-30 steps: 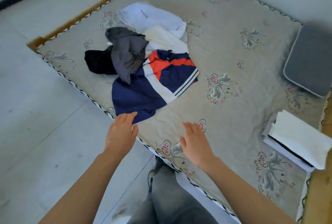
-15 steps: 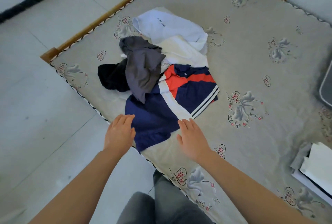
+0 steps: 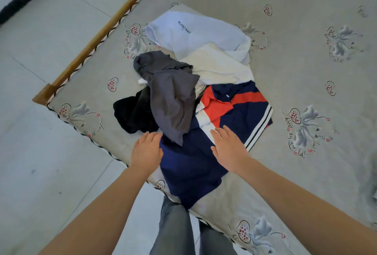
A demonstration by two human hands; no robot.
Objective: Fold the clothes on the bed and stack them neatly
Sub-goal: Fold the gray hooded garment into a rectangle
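The bed cover is showing as a matt, faintly crinkled woven cloth printed with grey and pink flowers, its edge bound in twisted striped cord. The bed frame is looking like varnished wood with a mild sheen. The navy jacket is lying smooth and slightly slick, perhaps a synthetic sports knit, with red and white panels. The grey garment is draping soft and matt, like thin jersey. The black garment is reading dull and light-absorbing. The pale blue top is looking thin and smooth; the cream garment is appearing matt. The floor is showing smooth, lightly glossy tiles.
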